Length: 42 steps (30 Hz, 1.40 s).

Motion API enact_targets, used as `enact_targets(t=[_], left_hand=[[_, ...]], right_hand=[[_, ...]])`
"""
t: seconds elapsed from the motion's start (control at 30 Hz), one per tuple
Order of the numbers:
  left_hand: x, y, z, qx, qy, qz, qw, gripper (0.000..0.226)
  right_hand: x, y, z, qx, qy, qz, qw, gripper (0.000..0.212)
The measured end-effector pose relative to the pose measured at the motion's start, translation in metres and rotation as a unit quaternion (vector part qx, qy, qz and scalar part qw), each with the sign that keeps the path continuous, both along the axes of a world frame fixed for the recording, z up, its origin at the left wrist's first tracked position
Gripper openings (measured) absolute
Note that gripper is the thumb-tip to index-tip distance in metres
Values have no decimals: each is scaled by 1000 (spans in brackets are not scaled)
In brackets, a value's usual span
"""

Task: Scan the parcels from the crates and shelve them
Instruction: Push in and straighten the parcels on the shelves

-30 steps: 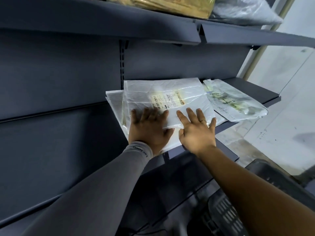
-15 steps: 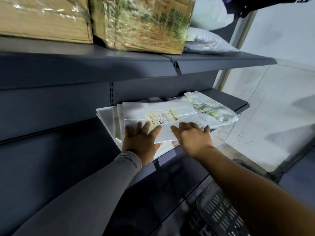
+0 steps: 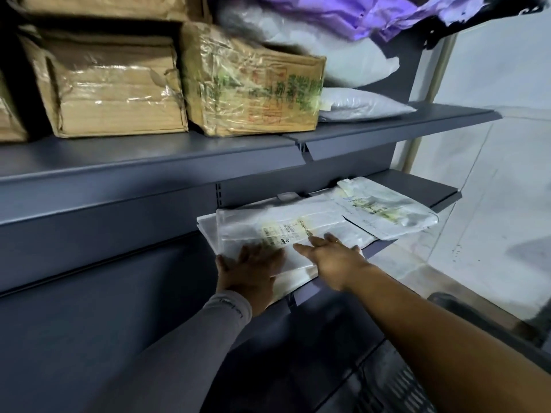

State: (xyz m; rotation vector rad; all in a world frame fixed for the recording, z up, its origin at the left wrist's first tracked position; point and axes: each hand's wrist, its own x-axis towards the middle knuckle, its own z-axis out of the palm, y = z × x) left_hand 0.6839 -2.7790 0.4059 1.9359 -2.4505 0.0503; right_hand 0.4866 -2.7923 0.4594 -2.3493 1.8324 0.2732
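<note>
Since the earlier frame, the right hand had slid leftward across the flat white plastic parcel with its yellowish label, while the left hand pressed its near-left edge; both sets of fingers lay straight, gripping nothing. That parcel topped a loose stack overhanging the dark grey metal shelf. Pushed unevenly, the slippery bags would likely shear and slide off toward the black mesh crate below.

The left hand is motion-blurred, its fingers smeared over the near edge of the top parcel. The label print is too blurry to read. Lower parcels show only edges. The crate is cut off by the bottom edge.
</note>
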Motion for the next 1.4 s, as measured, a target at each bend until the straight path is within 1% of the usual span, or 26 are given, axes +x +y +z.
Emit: enact_targets(t=[0.1, 0.13, 0.33, 0.4, 0.5, 0.63, 0.8, 0.9, 0.93, 1.03, 1.07, 1.17, 1.27, 1.4], left_hand=[[-1, 1, 3, -24, 2, 11, 1000, 60], [-1, 1, 4, -20, 9, 14, 1000, 60], [-10, 7, 18, 40, 41, 38, 998, 71], [-14, 10, 26, 51, 57, 46, 996, 77], [-21, 15, 36, 66, 48, 43, 996, 93], [-32, 21, 43, 44, 44, 27, 998, 102], [-70, 29, 48, 26, 75, -13, 997, 104], [-107, 37, 53, 16, 86, -52, 995, 90], [-121, 40, 55, 9, 89, -64, 994, 89], [-163, 45, 61, -31, 85, -95, 991, 95], [-185, 46, 65, -35, 86, -111, 989, 96], [-216, 49, 78, -31, 81, -137, 987, 101], [-252, 52, 92, -63, 83, -180, 978, 103], [-291, 53, 122, -108, 98, -226, 963, 100]], right_hand=[[-4, 2, 1, 5, -15, 6, 1000, 91], [-5, 2, 1, 7, -18, 8, 1000, 92], [-14, 7, 5, 4, -40, 5, 999, 100], [-17, 9, 5, -18, -48, 1, 999, 102], [-22, 15, 7, -56, -51, -4, 997, 101], [-39, 25, 12, -108, -43, -19, 993, 96], [-82, 48, 23, -148, -8, -41, 988, 83], [-117, 68, 33, -166, 11, -63, 984, 78], [-130, 76, 37, -172, 20, -71, 982, 77], [-167, 96, 45, -189, 37, -106, 976, 75], [-186, 106, 50, -196, 48, -123, 972, 74], [-214, 121, 57, -209, 67, -144, 965, 74], [-247, 138, 68, -227, 90, -176, 954, 71], [-284, 152, 91, -268, 90, -218, 934, 67]])
